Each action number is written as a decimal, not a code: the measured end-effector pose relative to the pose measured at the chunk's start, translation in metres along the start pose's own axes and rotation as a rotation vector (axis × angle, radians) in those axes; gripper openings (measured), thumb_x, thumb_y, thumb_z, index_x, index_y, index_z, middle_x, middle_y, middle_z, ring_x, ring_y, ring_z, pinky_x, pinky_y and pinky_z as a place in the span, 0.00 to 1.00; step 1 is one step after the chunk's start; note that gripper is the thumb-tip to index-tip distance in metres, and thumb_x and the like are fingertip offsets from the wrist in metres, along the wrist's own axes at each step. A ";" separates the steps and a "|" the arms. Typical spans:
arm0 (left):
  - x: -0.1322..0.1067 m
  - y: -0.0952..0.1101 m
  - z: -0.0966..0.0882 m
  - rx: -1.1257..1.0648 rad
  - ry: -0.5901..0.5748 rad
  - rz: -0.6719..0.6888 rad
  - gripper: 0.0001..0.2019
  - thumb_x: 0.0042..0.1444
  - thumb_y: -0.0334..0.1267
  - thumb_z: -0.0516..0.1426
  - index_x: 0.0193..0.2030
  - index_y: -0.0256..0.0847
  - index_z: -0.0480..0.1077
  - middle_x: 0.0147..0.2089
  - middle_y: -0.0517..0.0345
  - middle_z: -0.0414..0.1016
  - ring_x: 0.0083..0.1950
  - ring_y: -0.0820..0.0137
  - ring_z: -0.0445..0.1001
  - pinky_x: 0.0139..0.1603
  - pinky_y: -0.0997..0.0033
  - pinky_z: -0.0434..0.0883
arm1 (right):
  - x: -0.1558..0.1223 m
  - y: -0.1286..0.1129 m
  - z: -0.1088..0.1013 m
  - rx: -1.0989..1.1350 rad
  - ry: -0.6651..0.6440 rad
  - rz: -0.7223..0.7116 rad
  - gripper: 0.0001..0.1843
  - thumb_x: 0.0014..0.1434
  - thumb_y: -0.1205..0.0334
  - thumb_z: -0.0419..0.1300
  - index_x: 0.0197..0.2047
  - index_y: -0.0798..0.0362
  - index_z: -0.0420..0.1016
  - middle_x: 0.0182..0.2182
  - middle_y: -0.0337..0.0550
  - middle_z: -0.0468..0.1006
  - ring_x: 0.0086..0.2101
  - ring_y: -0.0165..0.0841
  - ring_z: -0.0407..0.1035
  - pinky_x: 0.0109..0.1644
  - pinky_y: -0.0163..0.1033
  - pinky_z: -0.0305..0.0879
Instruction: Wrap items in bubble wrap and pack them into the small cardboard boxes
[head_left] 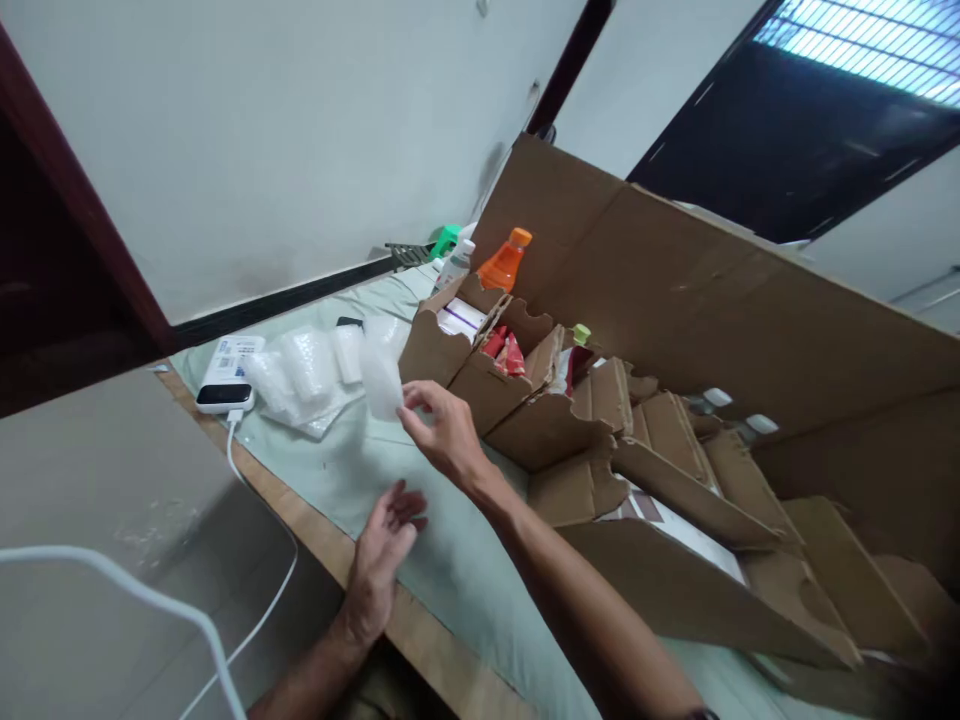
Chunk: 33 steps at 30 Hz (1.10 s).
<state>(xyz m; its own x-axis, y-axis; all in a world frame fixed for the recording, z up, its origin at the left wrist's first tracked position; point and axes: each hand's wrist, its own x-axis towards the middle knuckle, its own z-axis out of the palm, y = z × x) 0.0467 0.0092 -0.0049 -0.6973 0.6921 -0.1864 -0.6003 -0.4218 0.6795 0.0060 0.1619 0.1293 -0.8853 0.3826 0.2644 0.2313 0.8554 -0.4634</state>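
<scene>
Bed edge (315,520) – right hand (442,430) pinching bubble wrap (381,375).

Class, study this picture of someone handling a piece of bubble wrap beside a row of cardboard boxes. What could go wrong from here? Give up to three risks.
1. The right hand pinches the bubble wrap piece only at its edge, so it might slip free.
2. The white cable trails off the power bank over the table edge near the left hand; a snag could drag it.
3. The orange bottle stands upright beside open box flaps and could be knocked over.
</scene>
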 end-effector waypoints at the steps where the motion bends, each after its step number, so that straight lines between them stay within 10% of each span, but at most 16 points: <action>1: 0.002 0.009 -0.002 -0.123 -0.023 -0.090 0.29 0.56 0.52 0.66 0.61 0.43 0.71 0.58 0.43 0.78 0.62 0.52 0.75 0.63 0.47 0.71 | -0.024 0.003 -0.011 -0.045 0.064 -0.126 0.04 0.65 0.66 0.59 0.37 0.51 0.73 0.51 0.47 0.83 0.50 0.37 0.76 0.51 0.41 0.66; 6: 0.004 0.045 -0.004 -0.375 -0.137 -0.495 0.35 0.52 0.68 0.62 0.52 0.37 0.77 0.53 0.40 0.82 0.60 0.44 0.76 0.61 0.39 0.72 | -0.151 0.008 -0.035 -0.238 0.043 -0.441 0.07 0.67 0.71 0.54 0.41 0.51 0.71 0.53 0.53 0.82 0.51 0.39 0.75 0.49 0.45 0.66; 11: -0.014 0.032 0.013 -0.121 -0.012 -0.566 0.20 0.44 0.35 0.71 0.46 0.35 0.78 0.45 0.45 0.85 0.55 0.49 0.80 0.60 0.52 0.75 | -0.235 0.008 -0.038 -0.083 -0.107 -0.236 0.10 0.63 0.71 0.56 0.47 0.51 0.72 0.54 0.49 0.81 0.54 0.41 0.74 0.53 0.48 0.66; 18: -0.043 0.009 0.043 -0.003 0.067 -0.430 0.13 0.52 0.35 0.68 0.46 0.38 0.80 0.48 0.51 0.84 0.54 0.59 0.81 0.61 0.59 0.75 | -0.256 0.008 -0.043 -0.071 -0.025 -0.013 0.25 0.64 0.57 0.61 0.63 0.50 0.69 0.64 0.53 0.73 0.62 0.44 0.66 0.62 0.53 0.64; 24: -0.031 0.013 0.053 -0.087 0.031 -0.345 0.08 0.60 0.36 0.62 0.45 0.42 0.79 0.49 0.54 0.84 0.55 0.61 0.80 0.64 0.50 0.73 | -0.297 0.033 -0.041 -0.295 -0.129 0.017 0.13 0.58 0.70 0.59 0.45 0.52 0.78 0.68 0.54 0.68 0.68 0.49 0.58 0.66 0.58 0.59; 33: -0.031 0.002 0.047 0.033 0.133 -0.371 0.12 0.44 0.25 0.66 0.37 0.41 0.78 0.41 0.57 0.84 0.52 0.61 0.81 0.64 0.51 0.74 | -0.338 0.042 -0.063 -0.205 -0.004 0.231 0.19 0.62 0.69 0.57 0.56 0.52 0.75 0.65 0.55 0.71 0.64 0.48 0.64 0.62 0.58 0.63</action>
<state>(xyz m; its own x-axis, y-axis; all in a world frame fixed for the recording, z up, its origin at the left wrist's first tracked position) 0.0855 0.0150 0.0353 -0.4811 0.7114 -0.5123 -0.8098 -0.1369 0.5705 0.3403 0.0906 0.0737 -0.8012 0.5743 0.1681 0.5030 0.7986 -0.3305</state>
